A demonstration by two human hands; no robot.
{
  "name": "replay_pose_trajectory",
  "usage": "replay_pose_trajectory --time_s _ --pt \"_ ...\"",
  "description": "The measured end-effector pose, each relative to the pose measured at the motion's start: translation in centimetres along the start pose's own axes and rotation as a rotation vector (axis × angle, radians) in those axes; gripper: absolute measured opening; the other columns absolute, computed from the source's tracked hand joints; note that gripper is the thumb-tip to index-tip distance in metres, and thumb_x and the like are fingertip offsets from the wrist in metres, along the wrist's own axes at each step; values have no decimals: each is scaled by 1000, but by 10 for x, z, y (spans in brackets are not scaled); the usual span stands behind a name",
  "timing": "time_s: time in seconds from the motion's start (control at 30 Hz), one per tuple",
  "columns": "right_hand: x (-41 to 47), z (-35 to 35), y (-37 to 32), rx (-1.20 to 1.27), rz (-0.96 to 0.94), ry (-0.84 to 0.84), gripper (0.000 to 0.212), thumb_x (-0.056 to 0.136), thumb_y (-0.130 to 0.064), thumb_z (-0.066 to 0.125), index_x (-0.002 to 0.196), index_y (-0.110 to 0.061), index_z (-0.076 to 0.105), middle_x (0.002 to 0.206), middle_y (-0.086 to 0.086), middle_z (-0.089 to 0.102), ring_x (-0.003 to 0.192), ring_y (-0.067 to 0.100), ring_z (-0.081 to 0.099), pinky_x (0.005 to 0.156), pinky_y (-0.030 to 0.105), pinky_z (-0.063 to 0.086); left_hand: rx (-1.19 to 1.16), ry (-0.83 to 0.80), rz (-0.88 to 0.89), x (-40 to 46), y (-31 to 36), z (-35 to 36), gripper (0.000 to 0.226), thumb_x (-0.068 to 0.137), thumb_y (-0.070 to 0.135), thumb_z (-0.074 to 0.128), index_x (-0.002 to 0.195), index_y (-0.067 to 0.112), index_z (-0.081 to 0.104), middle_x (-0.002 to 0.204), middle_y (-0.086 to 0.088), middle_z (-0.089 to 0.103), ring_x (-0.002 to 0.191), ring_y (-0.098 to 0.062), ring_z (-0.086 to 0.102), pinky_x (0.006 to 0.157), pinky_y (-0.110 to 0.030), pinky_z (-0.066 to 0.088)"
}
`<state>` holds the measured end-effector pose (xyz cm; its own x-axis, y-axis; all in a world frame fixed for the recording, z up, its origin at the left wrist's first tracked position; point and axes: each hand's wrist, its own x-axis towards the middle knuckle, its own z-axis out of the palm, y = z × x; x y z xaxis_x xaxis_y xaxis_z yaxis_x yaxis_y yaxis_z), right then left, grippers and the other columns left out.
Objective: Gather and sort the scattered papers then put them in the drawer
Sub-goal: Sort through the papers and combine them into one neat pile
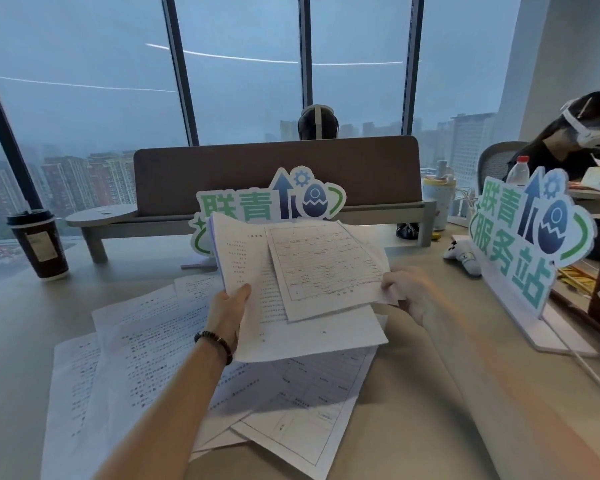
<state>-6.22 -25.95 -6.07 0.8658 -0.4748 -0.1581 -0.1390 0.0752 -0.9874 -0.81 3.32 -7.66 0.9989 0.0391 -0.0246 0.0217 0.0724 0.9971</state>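
A pale beige counter (21, 341) carries loose printed papers (146, 348) spread overlapping across its near middle, some sheets reaching toward the near edge. Toward the far left edge stands a dark paper coffee cup (39, 244) with a black lid, and along the far edge sits a grey riser shelf (101, 216) with a brown divider panel (274, 174). Two green-and-blue cut-out signs stand upright: one sign (267, 202) at the far middle, another sign (527, 240) by the right edge, with a white game controller (463, 254) just beside it.
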Motion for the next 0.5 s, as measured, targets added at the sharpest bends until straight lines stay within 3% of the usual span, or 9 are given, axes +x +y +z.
replay_pose_trajectory --time_s 0.2,0.33,0.43,0.5 --pt "-5 6 6 -127 49 -61 31 78 1 59 108 4 67 108 24 69 83 25 61 71 34 52 2 31 30 -4 1 1 18 99 19 51 104 9 65 100 -9 69 81 -23 65 77 -36 52" --pt "-12 14 10 -87 58 -132 24 93 -24 67 114 -15 57 103 6 66 90 22 65 75 35 57 -6 11 13 -4 1 1 23 98 28 55 103 9 67 95 -9 71 83 -26 68 76 -38 55" --pt "-10 15 14 -149 5 -162 29 91 -16 69 117 -10 56 117 9 68 104 26 65 93 41 54 8 -11 -3 -5 0 3 26 92 34 63 100 10 69 94 -9 73 85 -28 70 78 -41 58" --pt "-9 13 13 -186 10 -198 34 89 -7 70 120 -10 57 122 9 67 108 26 65 89 37 54 11 -9 -3 -5 -1 3 24 94 30 62 103 9 68 99 -11 72 83 -27 69 73 -36 57"
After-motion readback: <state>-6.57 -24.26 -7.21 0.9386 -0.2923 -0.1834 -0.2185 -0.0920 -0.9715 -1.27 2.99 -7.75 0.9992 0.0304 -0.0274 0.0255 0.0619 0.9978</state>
